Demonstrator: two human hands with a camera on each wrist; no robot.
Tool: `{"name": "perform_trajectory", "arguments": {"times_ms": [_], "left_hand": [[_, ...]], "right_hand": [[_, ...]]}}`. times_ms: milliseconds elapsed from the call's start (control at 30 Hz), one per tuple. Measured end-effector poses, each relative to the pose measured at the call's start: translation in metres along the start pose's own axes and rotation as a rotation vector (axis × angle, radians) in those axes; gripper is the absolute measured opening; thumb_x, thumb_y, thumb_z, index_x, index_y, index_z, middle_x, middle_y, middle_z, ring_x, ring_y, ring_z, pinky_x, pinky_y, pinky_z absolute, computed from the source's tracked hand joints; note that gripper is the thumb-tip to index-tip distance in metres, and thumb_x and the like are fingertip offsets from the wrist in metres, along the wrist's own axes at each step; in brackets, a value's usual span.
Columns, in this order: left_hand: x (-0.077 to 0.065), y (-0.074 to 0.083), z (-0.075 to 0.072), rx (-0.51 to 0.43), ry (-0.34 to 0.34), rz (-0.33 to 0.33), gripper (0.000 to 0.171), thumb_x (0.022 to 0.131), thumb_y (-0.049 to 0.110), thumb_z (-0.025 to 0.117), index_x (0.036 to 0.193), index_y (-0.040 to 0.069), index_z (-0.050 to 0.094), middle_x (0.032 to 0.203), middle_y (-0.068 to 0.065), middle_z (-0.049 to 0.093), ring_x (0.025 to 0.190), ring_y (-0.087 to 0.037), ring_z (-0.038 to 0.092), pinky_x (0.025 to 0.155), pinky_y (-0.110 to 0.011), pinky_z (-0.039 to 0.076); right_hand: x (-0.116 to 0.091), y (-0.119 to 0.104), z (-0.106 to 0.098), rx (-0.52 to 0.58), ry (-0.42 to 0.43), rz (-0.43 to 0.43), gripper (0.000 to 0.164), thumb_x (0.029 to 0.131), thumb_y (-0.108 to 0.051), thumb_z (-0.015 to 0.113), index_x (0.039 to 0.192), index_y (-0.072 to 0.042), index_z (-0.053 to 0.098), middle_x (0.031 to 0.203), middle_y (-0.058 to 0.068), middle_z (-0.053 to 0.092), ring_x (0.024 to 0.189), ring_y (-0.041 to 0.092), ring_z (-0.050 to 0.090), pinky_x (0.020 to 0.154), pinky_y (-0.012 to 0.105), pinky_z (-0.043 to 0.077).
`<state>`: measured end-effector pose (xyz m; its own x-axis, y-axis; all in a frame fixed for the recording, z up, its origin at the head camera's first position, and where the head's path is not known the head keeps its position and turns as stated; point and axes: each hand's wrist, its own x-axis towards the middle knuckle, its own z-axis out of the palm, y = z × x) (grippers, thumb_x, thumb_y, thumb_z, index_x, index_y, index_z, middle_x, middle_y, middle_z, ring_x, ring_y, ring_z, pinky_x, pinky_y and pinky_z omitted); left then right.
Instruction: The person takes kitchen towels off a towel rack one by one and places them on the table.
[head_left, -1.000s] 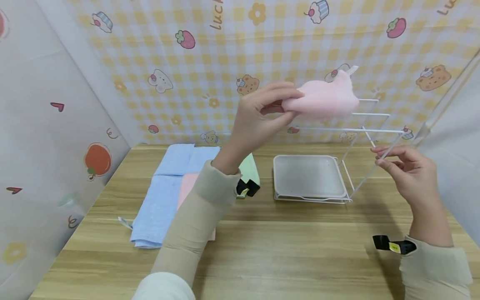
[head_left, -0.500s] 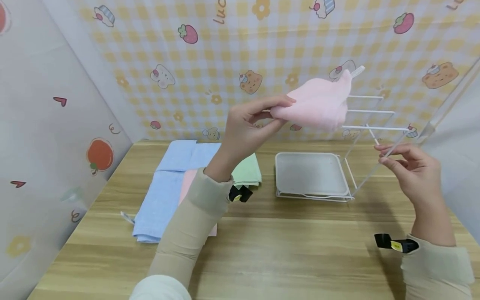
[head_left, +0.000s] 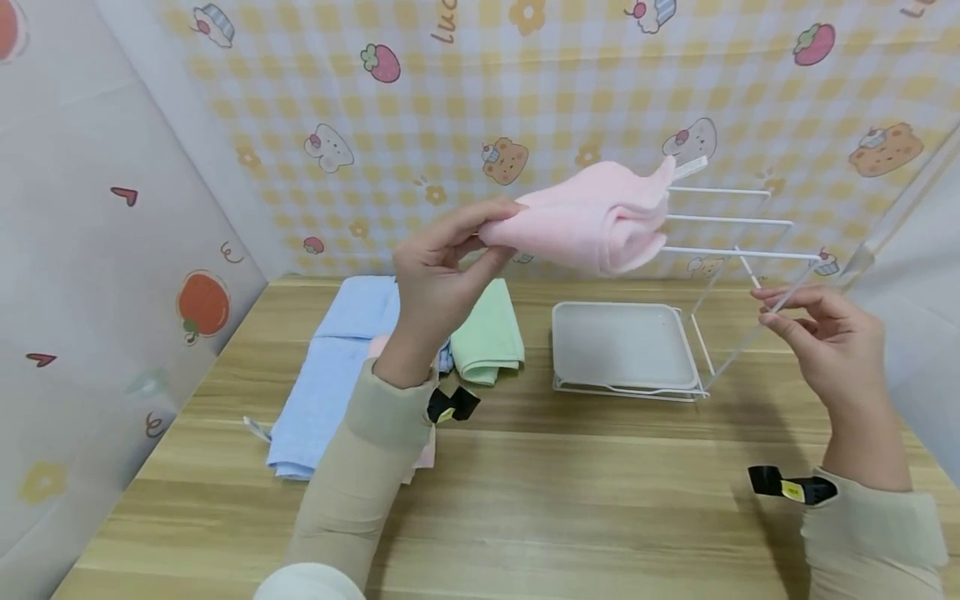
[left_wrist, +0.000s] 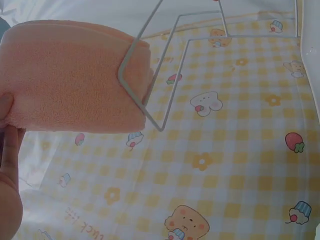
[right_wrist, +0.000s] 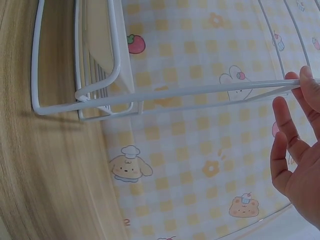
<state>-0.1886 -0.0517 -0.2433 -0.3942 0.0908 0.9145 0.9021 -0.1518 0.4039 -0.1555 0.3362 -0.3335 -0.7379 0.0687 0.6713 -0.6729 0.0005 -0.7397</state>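
My left hand (head_left: 442, 275) pinches the left end of a folded pink towel (head_left: 570, 212) between thumb and fingers, holding it in the air. The towel's right end curls in a roll, with a white tag sticking out. It hides the left ends of the top bars of a white wire rack (head_left: 735, 252); in the left wrist view, a bent bar end (left_wrist: 122, 75) crosses in front of the towel (left_wrist: 70, 75). My right hand (head_left: 843, 350) pinches the rack's slanting right side upright (right_wrist: 200, 91) between thumb and fingertips.
A pale grey tray (head_left: 622, 346) sits in the rack's base on the wooden table (head_left: 585, 500). To the left lie a folded blue towel (head_left: 322, 400), a folded green towel (head_left: 491, 333) and a pink cloth (head_left: 427, 454) partly under my left arm. A checked backdrop (head_left: 450, 108) stands behind.
My left hand has moved left and slightly down with the pink towel, whose rolled end has come into sight. My right hand keeps its hold on the rack.
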Motion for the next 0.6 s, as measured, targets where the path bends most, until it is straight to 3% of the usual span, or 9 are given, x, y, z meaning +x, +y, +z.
{"name": "perform_trajectory", "arguments": {"times_ms": [167,400,600], "left_hand": [[-0.005,0.002,-0.008,0.018,0.047,-0.008,0.025,0.076,-0.022,0.071,0.101,-0.023,0.064,0.102,-0.037,0.067,0.103,-0.01,0.07,0.085,-0.041,0.059],[-0.015,0.0,-0.017,0.013,0.105,-0.028,0.022,0.078,-0.019,0.071,0.099,-0.022,0.065,0.105,-0.002,0.076,0.102,-0.014,0.072,0.086,-0.038,0.059],[-0.025,0.002,-0.029,0.011,0.222,-0.088,0.018,0.081,-0.014,0.071,0.099,-0.016,0.069,0.103,0.008,0.076,0.098,-0.014,0.073,0.086,-0.029,0.059]], "right_hand": [[0.0,0.0,0.0,0.016,0.005,0.003,0.01,0.081,0.03,0.055,0.09,0.026,0.056,0.101,0.009,0.076,0.093,0.014,0.072,0.077,0.015,0.056],[0.001,-0.003,-0.002,-0.017,-0.001,0.0,0.01,0.082,0.03,0.055,0.09,0.024,0.056,0.103,0.007,0.077,0.093,0.013,0.072,0.075,0.013,0.055],[0.0,-0.002,-0.001,0.0,-0.009,0.019,0.009,0.082,0.029,0.056,0.09,0.025,0.056,0.103,0.008,0.076,0.094,0.014,0.072,0.077,0.014,0.056]]}}
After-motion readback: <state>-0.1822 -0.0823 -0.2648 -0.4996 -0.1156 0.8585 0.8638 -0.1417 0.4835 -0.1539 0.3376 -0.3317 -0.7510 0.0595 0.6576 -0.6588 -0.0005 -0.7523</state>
